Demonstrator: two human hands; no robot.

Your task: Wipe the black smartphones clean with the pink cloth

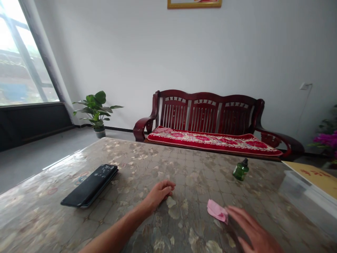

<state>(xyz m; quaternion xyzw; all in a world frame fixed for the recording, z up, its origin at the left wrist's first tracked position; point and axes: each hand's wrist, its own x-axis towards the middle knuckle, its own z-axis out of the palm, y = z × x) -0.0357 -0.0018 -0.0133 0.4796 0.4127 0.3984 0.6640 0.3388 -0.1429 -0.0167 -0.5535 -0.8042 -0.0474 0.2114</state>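
My left hand (158,194) rests on the patterned table (163,165) with its fingers curled loosely inward, holding nothing I can see. My right hand (252,230) lies low at the near right, fingers stretched out flat, its fingertips touching or just beside a small pink piece of paper or cloth (217,211) on the tabletop. A small green bottle with a dark cap (240,170) stands upright farther back on the right. Two dark phones stacked together (91,185) lie flat to the left of my left hand.
A white box with a yellow lid (313,179) sits at the table's right edge. Behind the table stands a dark red wooden bench with a red floral cushion (210,135). A potted plant (96,112) is by the window on the left; purple flowers (328,138) at far right.
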